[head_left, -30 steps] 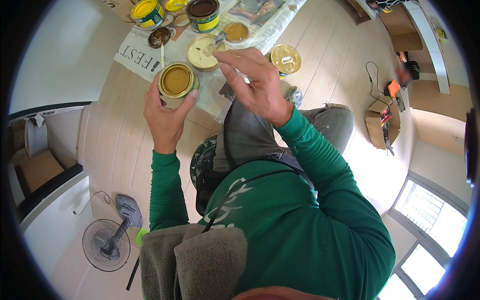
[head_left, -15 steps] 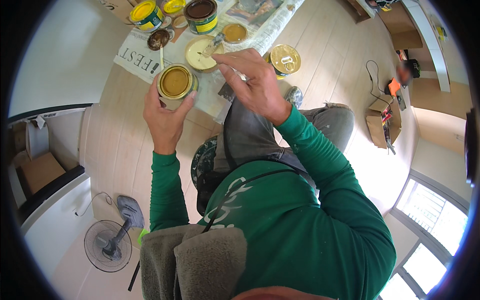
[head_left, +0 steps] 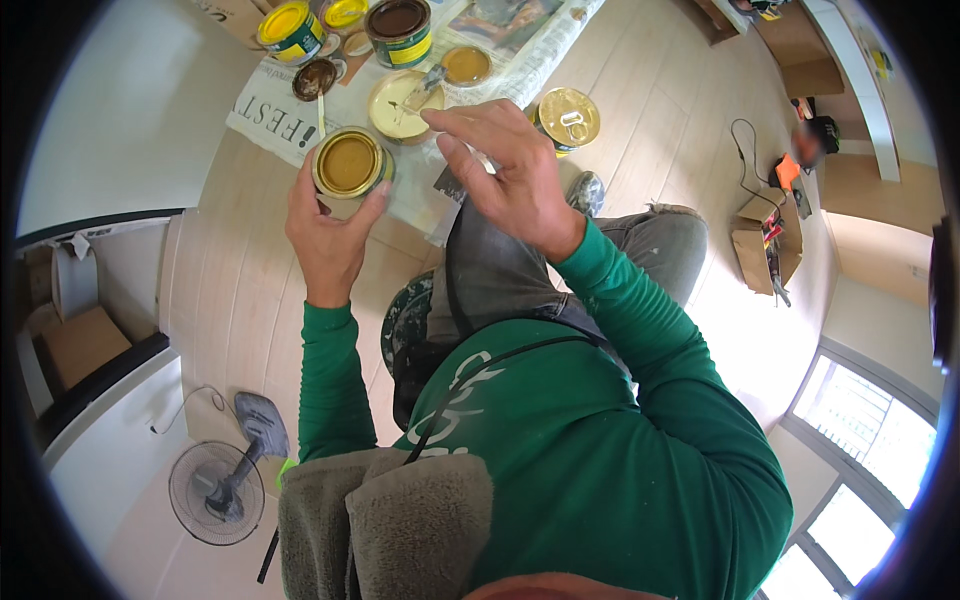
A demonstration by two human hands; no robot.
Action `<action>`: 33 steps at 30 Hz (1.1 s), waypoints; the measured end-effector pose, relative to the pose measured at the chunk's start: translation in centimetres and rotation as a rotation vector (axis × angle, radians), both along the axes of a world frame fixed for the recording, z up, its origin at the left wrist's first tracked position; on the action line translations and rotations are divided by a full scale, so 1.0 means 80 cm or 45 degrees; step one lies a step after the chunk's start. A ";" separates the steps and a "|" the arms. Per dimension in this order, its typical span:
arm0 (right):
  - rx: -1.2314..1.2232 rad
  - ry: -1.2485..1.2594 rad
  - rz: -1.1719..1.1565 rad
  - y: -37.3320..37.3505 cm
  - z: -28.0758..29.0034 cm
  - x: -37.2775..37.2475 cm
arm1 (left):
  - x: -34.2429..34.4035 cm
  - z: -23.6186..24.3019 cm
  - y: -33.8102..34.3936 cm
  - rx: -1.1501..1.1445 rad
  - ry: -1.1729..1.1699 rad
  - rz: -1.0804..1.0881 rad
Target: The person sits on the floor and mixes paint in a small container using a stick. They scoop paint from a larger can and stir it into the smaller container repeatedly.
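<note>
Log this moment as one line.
left hand: holds gold-topped tin | right hand: near cream round container, grip unclear | nearby: dark-topped tin, newspaper

Lg. blk. headline letters (head_left: 275,125) on newspaper (head_left: 347,103); wht. script lettering (head_left: 466,395) on grn. shirt (head_left: 590,430)

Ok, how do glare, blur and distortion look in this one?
Head view: windows at lower right blown out, floor beside the knee washed white; head view, right side: a smudged patch near the orange item; head view, edges: straight lines bend toward the dark rim; head view: the left hand looks fairly sharp.
</note>
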State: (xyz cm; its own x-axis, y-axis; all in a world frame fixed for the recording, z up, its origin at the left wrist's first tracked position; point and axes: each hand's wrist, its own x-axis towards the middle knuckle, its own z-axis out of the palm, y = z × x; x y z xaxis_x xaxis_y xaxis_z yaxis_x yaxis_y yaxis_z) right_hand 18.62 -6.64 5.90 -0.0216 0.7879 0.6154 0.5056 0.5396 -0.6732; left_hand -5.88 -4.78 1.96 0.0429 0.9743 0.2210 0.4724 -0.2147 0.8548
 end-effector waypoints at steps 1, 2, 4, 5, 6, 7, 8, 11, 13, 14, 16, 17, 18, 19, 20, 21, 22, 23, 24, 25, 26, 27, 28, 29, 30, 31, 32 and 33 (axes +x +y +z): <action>-0.002 -0.014 -0.001 0.001 0.000 0.000 | 0.000 -0.001 0.000 0.010 -0.026 -0.008; -0.004 -0.027 -0.002 0.002 -0.002 0.000 | 0.000 0.000 0.001 -0.002 -0.024 -0.006; -0.027 -0.031 0.001 0.002 -0.007 0.002 | 0.000 0.002 0.001 -0.028 -0.018 -0.001; -0.046 -0.023 0.004 0.002 -0.010 0.004 | 0.000 0.001 0.001 -0.022 -0.014 -0.003; -0.066 -0.015 0.008 0.001 -0.011 0.005 | 0.000 0.000 0.001 -0.015 -0.011 -0.004; -0.059 0.006 0.005 0.001 -0.011 0.004 | 0.000 -0.001 0.001 -0.009 -0.008 -0.004; -0.052 0.027 0.003 -0.001 -0.008 0.003 | 0.000 -0.001 0.000 -0.013 0.001 0.000; 0.006 0.025 -0.003 -0.003 0.004 -0.002 | 0.000 0.001 0.001 -0.010 0.005 0.003; 0.008 -0.002 -0.001 -0.005 0.006 -0.004 | 0.000 -0.001 0.001 0.006 -0.021 -0.003; -0.016 -0.018 0.001 -0.006 0.006 -0.004 | 0.001 0.001 0.001 0.000 -0.014 0.000; -0.077 -0.049 0.007 -0.007 0.001 -0.004 | 0.001 0.004 0.000 -0.013 -0.001 0.004; -0.116 -0.062 0.012 -0.007 -0.007 -0.002 | 0.001 0.004 0.000 -0.013 0.015 0.006; -0.157 -0.075 0.020 -0.006 -0.010 -0.001 | 0.000 0.002 -0.002 -0.016 0.033 0.011; -0.133 -0.035 0.013 -0.004 -0.011 0.000 | -0.001 0.001 -0.003 -0.019 0.051 0.016; -0.110 0.005 0.005 -0.002 -0.010 0.000 | -0.001 0.001 -0.002 -0.021 0.030 0.015; -0.084 0.041 -0.006 -0.001 -0.009 0.001 | 0.000 0.001 0.000 -0.020 0.004 0.011; -0.113 0.070 0.000 -0.002 -0.010 0.002 | 0.001 0.001 0.001 -0.019 -0.022 0.007; -0.141 0.099 0.005 -0.003 -0.011 0.003 | 0.002 0.002 0.001 -0.017 -0.034 0.003; -0.169 0.131 0.009 -0.004 -0.012 0.004 | 0.003 0.003 0.000 -0.015 -0.044 -0.001; -0.335 0.317 0.009 -0.006 -0.015 0.004 | 0.003 0.004 -0.001 -0.012 -0.054 -0.007; -0.501 0.503 0.008 -0.007 -0.018 0.003 | 0.003 0.004 -0.001 -0.001 -0.034 -0.008; -0.666 0.689 0.010 -0.007 -0.019 0.003 | 0.002 0.003 0.000 0.011 -0.014 -0.007; -0.729 0.827 0.023 -0.004 -0.018 0.005 | 0.001 0.002 0.001 0.023 0.006 -0.006; -0.790 0.965 0.036 0.001 -0.014 0.009 | 0.000 0.002 0.000 0.011 0.014 -0.002; -0.847 1.103 0.047 0.005 -0.011 0.015 | 0.000 0.002 0.000 0.002 0.021 -0.001; -0.858 1.207 0.058 0.010 -0.013 0.023 | 0.000 0.003 0.001 -0.006 0.028 -0.001; -0.869 1.311 0.070 0.015 -0.016 0.033 | 0.000 0.002 0.001 0.000 0.002 -0.010; -0.878 1.414 0.083 0.022 -0.018 0.042 | 0.000 0.000 0.002 0.008 -0.025 -0.019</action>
